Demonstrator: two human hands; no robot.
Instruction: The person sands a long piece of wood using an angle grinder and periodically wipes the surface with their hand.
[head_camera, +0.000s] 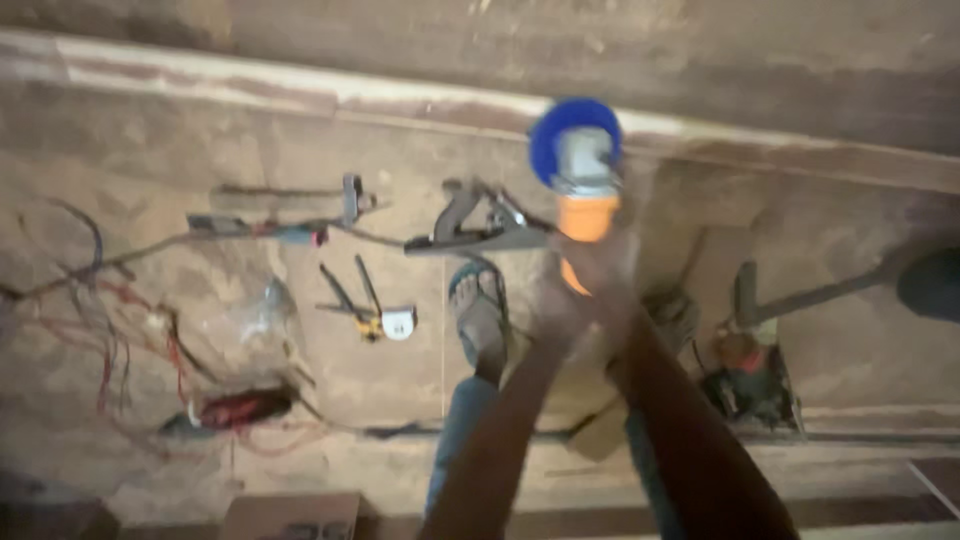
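Angle grinder (585, 190), orange body, blue guard: rigid, looks hefty, head-heavy. Both hands, left hand (560, 310) and right hand (600, 265), wrap fingers round its body; hold there, clear of disc.

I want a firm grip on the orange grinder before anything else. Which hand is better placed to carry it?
Probably the right hand: it wraps the orange grinder body. The left hand sits lower, at its tail end. Blur hides the fingers.
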